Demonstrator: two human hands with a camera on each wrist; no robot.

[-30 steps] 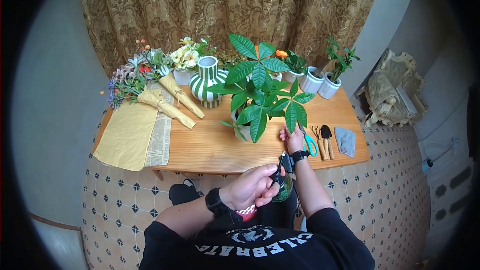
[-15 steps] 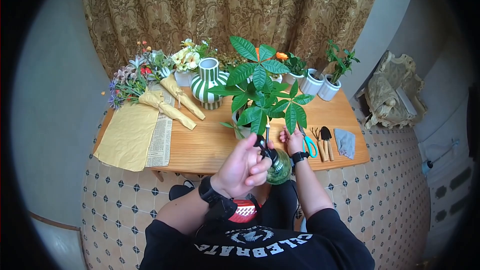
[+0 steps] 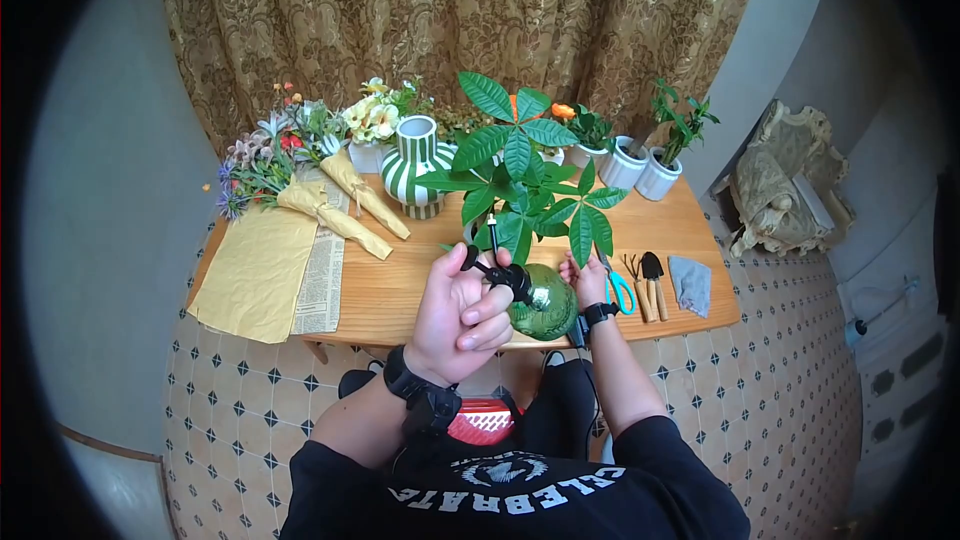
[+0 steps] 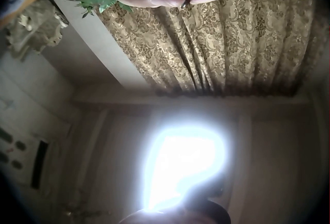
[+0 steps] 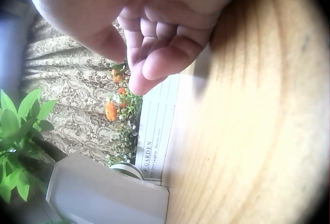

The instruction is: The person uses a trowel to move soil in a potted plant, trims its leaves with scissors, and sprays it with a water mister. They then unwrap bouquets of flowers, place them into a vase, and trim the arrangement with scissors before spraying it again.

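My left hand [image 3: 460, 315] grips the black spray head of a green glass spray bottle [image 3: 548, 308], held up over the front of the table. The bottle lies tilted, its round body to the right and the nozzle up near the leaves. Just behind it stands a leafy potted plant [image 3: 518, 155]; its pale pot [image 5: 105, 193] shows in the right wrist view and is mostly hidden in the head view. On the wooden tabletop rests my right hand [image 3: 586, 282], fingers loosely curled and holding nothing, beside turquoise-handled scissors [image 3: 622, 294].
Small rake and trowel [image 3: 654, 285] lie right, beside a grey cloth [image 3: 690, 285]. A striped vase [image 3: 412, 175], a white-flowered pot [image 3: 366, 155] and several white-potted plants [image 3: 659, 177] stand behind. Wrapped bouquets [image 3: 340, 220] lie left near brown paper [image 3: 255, 275] and newspaper [image 3: 320, 280].
My left hand has risen with the spray bottle toward the plant, and the bottle has tipped from upright to leaning over sideways. My right hand has stayed in place.
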